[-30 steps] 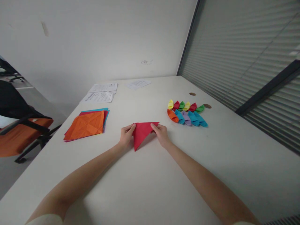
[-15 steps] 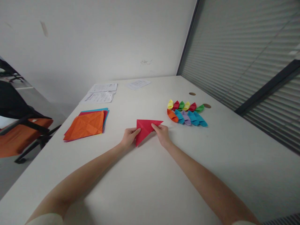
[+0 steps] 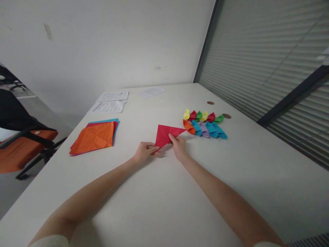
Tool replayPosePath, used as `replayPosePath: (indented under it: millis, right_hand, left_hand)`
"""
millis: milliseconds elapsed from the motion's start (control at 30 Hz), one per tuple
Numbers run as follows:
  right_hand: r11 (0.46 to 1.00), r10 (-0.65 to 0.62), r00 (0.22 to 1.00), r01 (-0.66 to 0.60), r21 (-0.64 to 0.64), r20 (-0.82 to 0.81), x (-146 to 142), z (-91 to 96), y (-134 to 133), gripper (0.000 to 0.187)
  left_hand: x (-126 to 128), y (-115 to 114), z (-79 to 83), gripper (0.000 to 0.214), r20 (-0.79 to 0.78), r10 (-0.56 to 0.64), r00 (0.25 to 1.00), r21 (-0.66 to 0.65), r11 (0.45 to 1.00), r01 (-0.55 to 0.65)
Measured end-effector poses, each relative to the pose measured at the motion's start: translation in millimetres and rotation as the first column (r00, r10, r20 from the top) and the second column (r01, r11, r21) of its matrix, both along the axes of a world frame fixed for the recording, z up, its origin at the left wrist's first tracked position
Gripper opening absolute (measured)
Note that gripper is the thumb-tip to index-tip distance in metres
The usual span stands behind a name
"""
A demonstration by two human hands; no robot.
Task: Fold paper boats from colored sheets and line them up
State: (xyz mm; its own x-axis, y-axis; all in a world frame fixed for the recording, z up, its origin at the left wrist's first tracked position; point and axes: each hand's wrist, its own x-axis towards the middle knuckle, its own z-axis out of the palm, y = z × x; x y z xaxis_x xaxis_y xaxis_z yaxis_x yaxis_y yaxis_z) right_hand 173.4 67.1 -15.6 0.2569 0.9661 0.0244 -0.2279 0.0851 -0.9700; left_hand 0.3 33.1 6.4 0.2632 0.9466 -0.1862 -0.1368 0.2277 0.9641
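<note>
A red sheet of origami paper (image 3: 164, 134), folded into a triangle with a crease through it, is held between my two hands above the white table. My left hand (image 3: 146, 152) pinches its lower left corner between thumb and fingers. Along the lower right side, my right hand (image 3: 178, 146) grips the paper with the thumb on top and the fingers hidden underneath. The paper's right tip points toward the orange folded piece (image 3: 189, 127) at the near end of two rows of colourful folded paper pieces (image 3: 211, 129).
A stack of coloured paper with a creased orange sheet (image 3: 94, 138) on top lies on the left. Printed papers (image 3: 109, 106) rest farther back on the table (image 3: 159, 199). Two brown discs (image 3: 210, 103) are near the right edge. An orange-seated chair (image 3: 25, 147) stands left.
The red paper has shifted right and slightly away from me, turning a little. My left hand has slid down to its lower corner; my right hand's thumb sits nearer its middle.
</note>
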Motion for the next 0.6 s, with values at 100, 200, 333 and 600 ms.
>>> replayPosePath:
  millis: [100, 200, 333, 600]
  right_hand:
    - [1.000, -0.018, 1.000, 0.018, 0.016, -0.002, 2, 0.0, 2, 0.043]
    - [0.998, 0.030, 0.997, -0.033, 0.053, 0.073, 2, 4.8, -1, 0.042]
    - [0.960, 0.272, 0.952, -0.278, 0.030, 0.138, -5, 10.7, -11, 0.039]
    - [0.892, 0.451, 0.884, -0.450, -0.032, 0.121, -12, 14.9, -17, 0.042]
  left_hand:
    - [-2, 1, 1.4, 0.044, -0.040, -0.023, 0.999, 0.039, 0.999, 0.025]
    - [-1, 2, 2.6, 0.043, 0.020, 0.067, 0.998, 0.106, 0.992, -0.069]
    - [0, 5, 2.4, 0.038, 0.225, 0.178, 0.958, 0.094, 0.975, -0.203]
    - [-5, 10, -6.5, 0.036, 0.179, 0.282, 0.943, 0.121, 0.945, -0.305]
